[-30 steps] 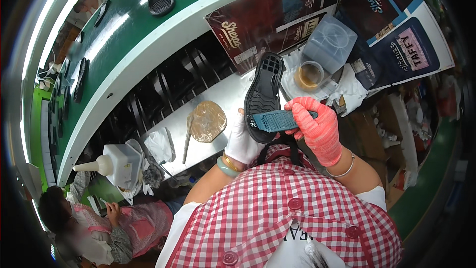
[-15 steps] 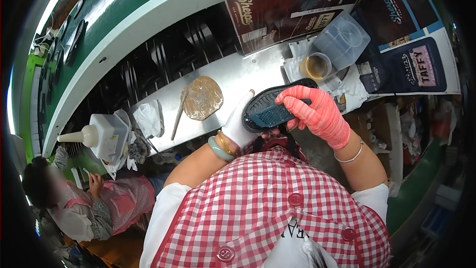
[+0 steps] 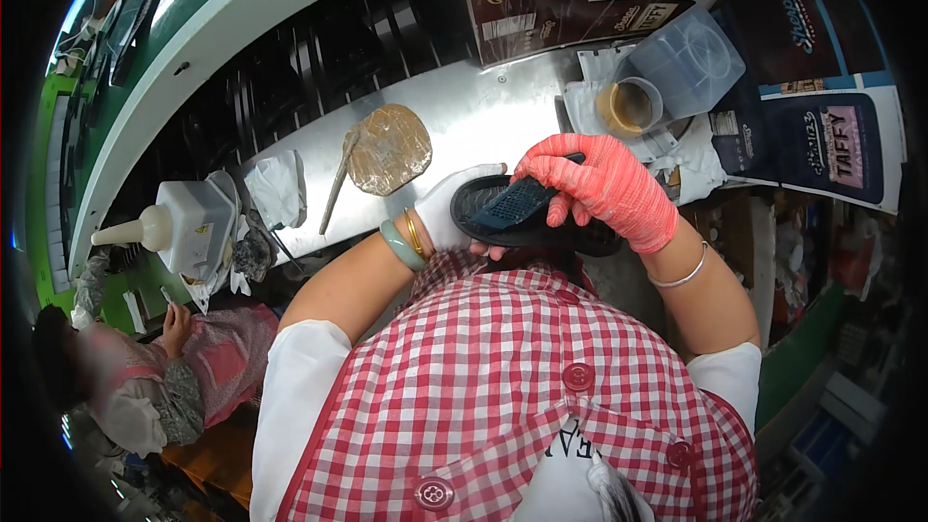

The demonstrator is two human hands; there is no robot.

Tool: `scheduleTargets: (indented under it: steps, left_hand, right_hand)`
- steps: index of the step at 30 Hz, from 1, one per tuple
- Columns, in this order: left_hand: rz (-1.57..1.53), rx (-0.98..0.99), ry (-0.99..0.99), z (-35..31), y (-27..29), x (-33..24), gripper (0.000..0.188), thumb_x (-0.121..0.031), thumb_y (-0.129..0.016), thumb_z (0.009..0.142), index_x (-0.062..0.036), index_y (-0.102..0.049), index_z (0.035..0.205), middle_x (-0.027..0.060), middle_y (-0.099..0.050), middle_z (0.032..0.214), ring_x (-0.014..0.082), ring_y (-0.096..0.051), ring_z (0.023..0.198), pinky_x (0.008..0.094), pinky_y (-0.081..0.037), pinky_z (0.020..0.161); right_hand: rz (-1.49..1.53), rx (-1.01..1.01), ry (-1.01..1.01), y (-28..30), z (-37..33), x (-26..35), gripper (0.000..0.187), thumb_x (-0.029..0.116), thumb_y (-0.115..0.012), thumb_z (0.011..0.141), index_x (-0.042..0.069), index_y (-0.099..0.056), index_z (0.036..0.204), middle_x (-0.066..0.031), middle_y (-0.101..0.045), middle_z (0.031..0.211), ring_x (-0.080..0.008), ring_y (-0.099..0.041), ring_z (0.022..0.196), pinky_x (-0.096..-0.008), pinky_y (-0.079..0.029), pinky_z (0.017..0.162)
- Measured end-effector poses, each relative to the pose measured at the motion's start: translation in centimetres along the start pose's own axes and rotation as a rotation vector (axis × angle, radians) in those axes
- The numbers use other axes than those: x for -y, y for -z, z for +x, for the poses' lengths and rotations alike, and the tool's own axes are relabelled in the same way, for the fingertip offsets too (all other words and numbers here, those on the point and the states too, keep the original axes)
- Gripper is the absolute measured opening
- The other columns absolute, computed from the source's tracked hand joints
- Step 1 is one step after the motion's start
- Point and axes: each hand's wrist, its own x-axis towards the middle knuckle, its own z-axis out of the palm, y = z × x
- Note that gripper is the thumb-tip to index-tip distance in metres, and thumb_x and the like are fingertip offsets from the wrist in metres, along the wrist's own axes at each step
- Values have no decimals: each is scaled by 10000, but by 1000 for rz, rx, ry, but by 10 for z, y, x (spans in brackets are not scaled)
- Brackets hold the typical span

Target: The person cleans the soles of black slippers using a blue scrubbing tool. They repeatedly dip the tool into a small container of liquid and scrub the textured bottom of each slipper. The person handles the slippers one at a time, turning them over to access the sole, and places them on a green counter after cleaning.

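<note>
Metal worktop (image 3: pixel 483 121), black sole (image 3: pixel 543 230) in left grip (image 3: pixel 448 208), brush (image 3: pixel 515 204) in right grip (image 3: pixel 611 191)

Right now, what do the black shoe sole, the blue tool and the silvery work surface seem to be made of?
Black shoe sole: probably rubber or moulded foam, mostly matte, with faint moulded ridges.
Blue tool: perhaps plastic; its face looks rough and dotted, but bristles can't be ruled out.
Silvery work surface: likely metal, satin finish, given its soft, bright reflections.

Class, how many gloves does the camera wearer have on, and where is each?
2: a white glove on the left hand, holding a black shoe sole; a coral-red glove on the right hand, holding a dark blue tool.
</note>
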Motion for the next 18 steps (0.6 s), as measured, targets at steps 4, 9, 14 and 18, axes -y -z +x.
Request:
scheduleTargets:
  steps: [4, 9, 14, 18]
  left_hand:
    - [73, -12, -29, -4, 0, -4, 498, -395, -303, 953, 30, -525, 1086, 200, -644, 787, 317, -616, 498, 287, -408, 311]
    - [71, 37, 38, 0, 10, -8, 522, -411, -311, 952, 46, -533, 1076, 206, -645, 776, 311, -608, 480, 286, -404, 307]
    - [-35, 39, 177, 6, 15, -15, 544, -411, -323, 951, 73, -565, 998, 216, -642, 735, 299, -598, 461, 294, -417, 310]
    - [-47, 41, 229, 7, 15, -26, 548, -412, -356, 944, 92, -563, 1001, 228, -633, 695, 306, -591, 449, 304, -426, 317]
  right_hand:
    - [-29, 44, -10, 6, 1, -4, 262, 259, -551, 867, 32, -675, 911, -20, -588, 738, -64, -591, 542, -164, -412, 453]
    - [-47, 63, -39, 13, 0, -7, 277, 282, -580, 846, 30, -666, 923, -39, -620, 761, -81, -582, 537, -193, -420, 471]
    - [-51, 72, -21, 20, -3, -10, 258, 267, -566, 848, 42, -670, 918, -37, -635, 758, -81, -579, 535, -200, -423, 478]
    - [-87, 76, -17, 27, -5, -10, 247, 252, -550, 849, 50, -670, 922, -32, -641, 760, -76, -574, 529, -198, -424, 484]
